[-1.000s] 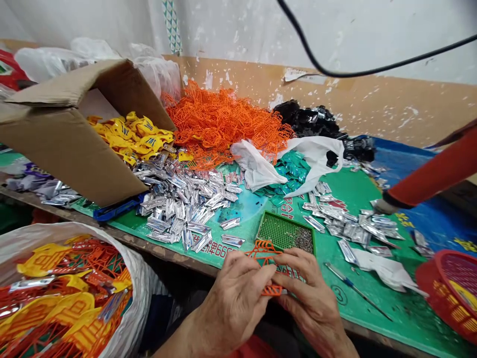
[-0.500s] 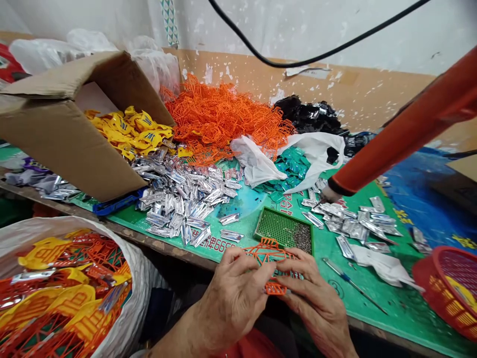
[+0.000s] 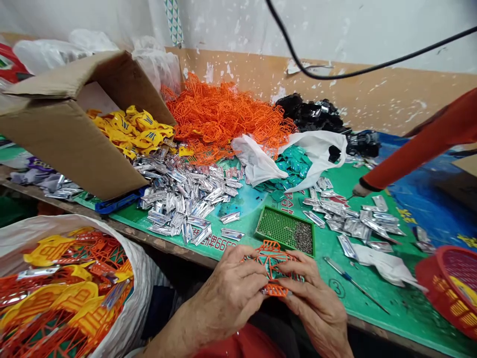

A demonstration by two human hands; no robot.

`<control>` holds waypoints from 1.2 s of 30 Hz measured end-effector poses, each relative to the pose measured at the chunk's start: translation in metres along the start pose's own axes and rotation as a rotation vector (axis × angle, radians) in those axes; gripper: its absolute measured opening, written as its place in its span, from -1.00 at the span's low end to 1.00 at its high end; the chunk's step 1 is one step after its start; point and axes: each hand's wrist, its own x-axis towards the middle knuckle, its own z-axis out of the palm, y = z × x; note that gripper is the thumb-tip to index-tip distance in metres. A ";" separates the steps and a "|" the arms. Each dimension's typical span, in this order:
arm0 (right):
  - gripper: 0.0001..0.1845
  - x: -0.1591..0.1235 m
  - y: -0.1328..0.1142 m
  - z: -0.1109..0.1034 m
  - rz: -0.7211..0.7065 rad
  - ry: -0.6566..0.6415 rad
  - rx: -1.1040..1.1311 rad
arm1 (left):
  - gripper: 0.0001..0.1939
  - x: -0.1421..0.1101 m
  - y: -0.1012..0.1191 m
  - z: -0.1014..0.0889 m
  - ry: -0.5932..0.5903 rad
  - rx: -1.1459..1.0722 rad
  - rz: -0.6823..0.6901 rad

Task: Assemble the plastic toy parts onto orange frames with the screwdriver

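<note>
The left hand (image 3: 227, 298) and right hand (image 3: 313, 308) pinch a thin orange plastic lattice (image 3: 273, 246) between their fingertips, just above the green tabletop (image 3: 372, 303). Just beyond the hands sits a green perforated tray (image 3: 270, 226) holding small grey grains (image 3: 303, 237). Too hard a squeeze could snap the fine struts; a slip could tip those grains.

Little orange plastic lattice frame (image 3: 273, 268) down around 6 o'clock, pinched between the left hand (image 3: 229, 293) and right hand (image 3: 316, 306) (green shows through its gaps), looks intact, no breaks I can see.
</note>
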 end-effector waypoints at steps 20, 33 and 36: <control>-0.94 -0.017 -0.006 0.018 0.143 0.212 0.023 | -0.91 0.001 0.016 -0.010 -0.254 0.025 -0.120; -0.93 -0.029 -0.020 0.021 0.077 0.266 -0.029 | -0.88 -0.005 0.027 -0.013 -0.277 0.013 -0.089; -0.92 -0.030 -0.023 0.018 0.055 0.273 -0.059 | -0.88 -0.003 0.030 -0.014 -0.263 -0.002 -0.062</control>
